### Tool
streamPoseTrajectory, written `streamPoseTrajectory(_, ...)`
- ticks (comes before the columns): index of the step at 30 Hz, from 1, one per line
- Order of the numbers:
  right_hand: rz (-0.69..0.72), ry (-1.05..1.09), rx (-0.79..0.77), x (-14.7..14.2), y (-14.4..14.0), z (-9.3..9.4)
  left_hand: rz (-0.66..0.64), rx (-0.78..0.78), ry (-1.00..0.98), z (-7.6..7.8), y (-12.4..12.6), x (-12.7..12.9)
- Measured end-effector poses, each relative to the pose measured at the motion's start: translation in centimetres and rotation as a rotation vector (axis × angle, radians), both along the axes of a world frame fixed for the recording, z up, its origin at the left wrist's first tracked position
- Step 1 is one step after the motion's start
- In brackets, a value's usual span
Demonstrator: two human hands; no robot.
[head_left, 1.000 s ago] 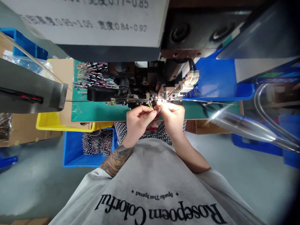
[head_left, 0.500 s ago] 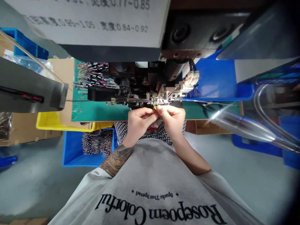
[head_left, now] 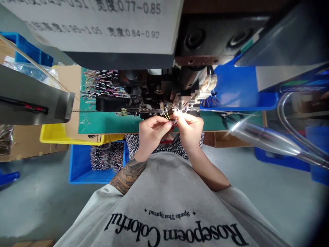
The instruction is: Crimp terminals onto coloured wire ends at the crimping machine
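Note:
Thin yellow wires point(head_left: 166, 115) stick up from between the fingertips of my left hand point(head_left: 155, 132), which is closed in a pinch. Close beside it, my right hand point(head_left: 189, 127) pinches at the same bundle, where a few darker wire strands point(head_left: 175, 121) show between the two hands. Its fingertips reach up to the brightly lit front of a crimping machine point(head_left: 159, 91). A narrow metal terminal strip point(head_left: 151, 109) runs along the machine's front edge, just above my left fingers. The exact wire ends at the machine are too small to make out.
Bundles of cut wires point(head_left: 105, 84) lie on the green mat point(head_left: 110, 123) to the left. A blue bin point(head_left: 77, 168) below holds more wires, near a yellow tray point(head_left: 51, 133). At right are a blue tray point(head_left: 238, 89) and a shiny metal lamp point(head_left: 269, 137).
My hands have parted slightly, with the right fingertips moving up toward the machine. The yellow wires now spread further left, and darker strands show between the hands.

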State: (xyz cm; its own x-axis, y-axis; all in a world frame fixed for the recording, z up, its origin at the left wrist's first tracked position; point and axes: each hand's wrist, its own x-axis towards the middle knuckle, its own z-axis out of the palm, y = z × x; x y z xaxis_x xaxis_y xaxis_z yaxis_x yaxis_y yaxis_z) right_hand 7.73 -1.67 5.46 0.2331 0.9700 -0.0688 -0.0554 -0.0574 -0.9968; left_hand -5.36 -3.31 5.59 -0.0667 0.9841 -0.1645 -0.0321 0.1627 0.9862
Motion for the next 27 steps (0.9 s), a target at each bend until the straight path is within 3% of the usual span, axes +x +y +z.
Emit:
streamPoseTrajectory(6,0.061,-0.014,0.007,-0.03,-0.46,0.18,-0.019,-0.014,0.035,0.15,0.12,-0.16)
streamPoseTrajectory(13,-0.009,-0.052,0.006,0.19,-0.37,0.22,-0.028,-0.016,0.004,0.72,0.08,0.08)
streamPoseTrajectory(27,-0.046,-0.07,0.009,-0.12,0.08,-0.18,-0.003,0.015,0.026,-0.1,0.22,-0.04)
